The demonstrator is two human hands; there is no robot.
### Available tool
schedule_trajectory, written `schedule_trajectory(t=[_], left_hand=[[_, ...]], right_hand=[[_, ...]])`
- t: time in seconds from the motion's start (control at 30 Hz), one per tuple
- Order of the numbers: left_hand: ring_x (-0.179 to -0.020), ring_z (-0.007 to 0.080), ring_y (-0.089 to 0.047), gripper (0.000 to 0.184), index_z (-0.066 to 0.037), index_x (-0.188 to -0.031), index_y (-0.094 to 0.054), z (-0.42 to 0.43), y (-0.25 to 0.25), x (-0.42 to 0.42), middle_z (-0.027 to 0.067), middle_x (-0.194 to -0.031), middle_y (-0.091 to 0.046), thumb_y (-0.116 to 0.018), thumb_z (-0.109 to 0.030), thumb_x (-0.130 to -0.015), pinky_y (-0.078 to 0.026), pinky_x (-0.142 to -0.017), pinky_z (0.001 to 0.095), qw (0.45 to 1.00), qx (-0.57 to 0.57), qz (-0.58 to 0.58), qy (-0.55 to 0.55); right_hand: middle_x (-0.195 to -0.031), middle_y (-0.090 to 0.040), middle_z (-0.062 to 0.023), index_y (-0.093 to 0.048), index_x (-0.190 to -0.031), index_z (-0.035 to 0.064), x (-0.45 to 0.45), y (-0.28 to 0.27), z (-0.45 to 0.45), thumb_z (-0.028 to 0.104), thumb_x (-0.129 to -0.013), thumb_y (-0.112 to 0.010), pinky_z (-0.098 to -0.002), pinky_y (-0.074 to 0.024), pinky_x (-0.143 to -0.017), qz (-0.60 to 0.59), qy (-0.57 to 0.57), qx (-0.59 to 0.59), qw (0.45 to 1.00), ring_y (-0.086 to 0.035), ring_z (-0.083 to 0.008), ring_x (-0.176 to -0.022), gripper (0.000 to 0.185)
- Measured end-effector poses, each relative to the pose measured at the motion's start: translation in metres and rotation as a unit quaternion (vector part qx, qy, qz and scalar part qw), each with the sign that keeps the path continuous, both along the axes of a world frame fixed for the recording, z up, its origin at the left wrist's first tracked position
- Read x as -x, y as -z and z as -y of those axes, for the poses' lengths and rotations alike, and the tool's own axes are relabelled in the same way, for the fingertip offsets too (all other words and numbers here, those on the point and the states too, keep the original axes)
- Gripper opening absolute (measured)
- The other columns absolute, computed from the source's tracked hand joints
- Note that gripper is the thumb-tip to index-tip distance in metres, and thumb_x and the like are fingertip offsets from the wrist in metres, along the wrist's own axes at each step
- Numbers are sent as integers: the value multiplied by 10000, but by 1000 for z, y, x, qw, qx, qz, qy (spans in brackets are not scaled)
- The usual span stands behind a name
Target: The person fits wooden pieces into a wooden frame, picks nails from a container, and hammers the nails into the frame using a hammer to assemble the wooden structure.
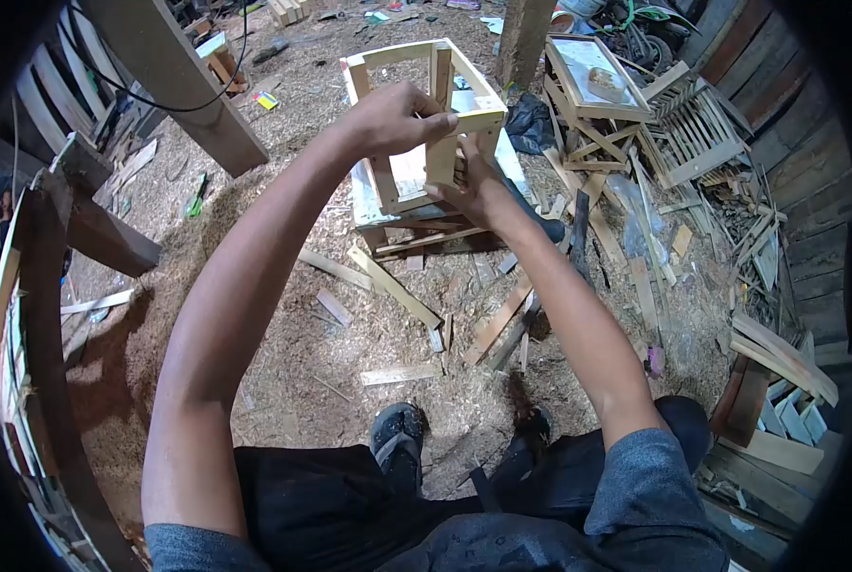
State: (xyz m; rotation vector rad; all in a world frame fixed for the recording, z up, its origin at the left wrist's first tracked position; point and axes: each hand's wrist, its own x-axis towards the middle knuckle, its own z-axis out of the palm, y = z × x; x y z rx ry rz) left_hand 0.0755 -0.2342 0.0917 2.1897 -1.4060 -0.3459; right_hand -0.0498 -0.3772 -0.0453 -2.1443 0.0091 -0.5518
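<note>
An open, box-like frame of pale wood (484, 118) stands on a low worktable (373, 212) ahead of me. My left hand (399, 118) is closed over the frame's near top rail, its thumb lying along the wood. Just below and to the right, my right hand (474, 187) has its fingers wrapped round a short upright wooden piece (440, 162) beneath that rail. Whether this piece is joined to the rail cannot be made out, as my hands hide part of it.
Wood shavings and loose offcuts (395, 288) litter the floor around my feet. Thick posts (183, 81) rise at the left and behind the frame. To the right stand a small table with a pale top (593, 71) and a slatted wooden piece (698, 133).
</note>
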Motion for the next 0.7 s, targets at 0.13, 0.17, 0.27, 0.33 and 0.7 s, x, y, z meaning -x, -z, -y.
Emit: schedule_trajectory(t=[0.13, 0.17, 0.27, 0.33, 0.7], left_hand=[[-627, 169, -623, 387, -2, -922, -767, -2, 1, 3, 100, -704, -697, -714, -384, -887, -481, -606, 367, 1000, 13, 6, 5], [-589, 118, -567, 321, 2, -915, -761, -2, 0, 7, 62, -673, -676, -753, -316, -875, -437, -563, 340, 999, -9, 35, 10], [-590, 111, -572, 237, -8, -904, -761, 0, 11, 6, 66, -682, -687, -806, -222, -812, -443, -573, 344, 998, 40, 43, 0], [-588, 107, -570, 235, -6, -897, -759, 1, 10, 7, 69, -681, -688, -808, -218, -808, -442, -572, 344, 998, 46, 39, -13], [-553, 114, -507, 255, 23, -834, -722, 1, 5, 11, 58, -611, -614, -815, -210, -790, -390, -537, 355, 998, 31, 48, -9]], right_hand=[[-1255, -590, -156, -396, -1385, 21, -2, 3, -6, 107, -943, -688, -337, -466, -985, -21, -42, -104, 993, -577, -217, -1163, 537], [-1255, -590, -156, -396, -1385, 21, -3, 3, -5, 107, -943, -688, -337, -466, -985, -23, -41, -107, 993, -577, -217, -1163, 537], [-1256, -595, -151, -410, -1373, 23, -6, 3, -2, 100, -954, -670, -335, -447, -1005, -46, -56, -108, 992, -574, -217, -1169, 499], [-1257, -593, -150, -402, -1372, 28, -5, 3, -4, 83, -966, -642, -335, -448, -1006, -72, -58, -143, 985, -572, -220, -1177, 475], [-1303, -596, -199, -409, -1402, 65, -8, 15, -2, 147, -961, -659, -395, -459, -1023, -46, -62, -145, 986, -555, -311, -1272, 514]])
